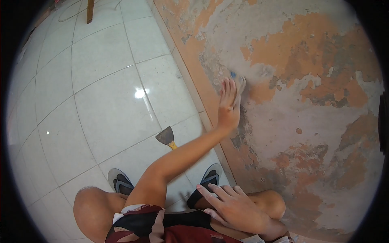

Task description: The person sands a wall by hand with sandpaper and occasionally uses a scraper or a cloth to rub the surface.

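Note:
My left hand (229,107) reaches across to the wall (279,117), fingers stretched upward. It presses a flat greyish piece with a blue mark (242,82) against the wall's surface. The piece could be sandpaper or a pad; its kind is not clear, and the hand covers part of it. Around it the orange paint has flaked away in large patches, baring grey and whitish plaster. My right hand (237,206) is by my right knee with its fingers apart, holding nothing. A putty knife (165,137) with a yellow handle lies on the floor below my left forearm, which hides part of the handle.
Pale glossy tiles (105,97) cover the floor on the left. An orange baseboard (190,77) runs along the foot of the wall. A wooden stick (90,12) and a thin cord stand out at the far upper left. My feet wear flip-flops (121,182).

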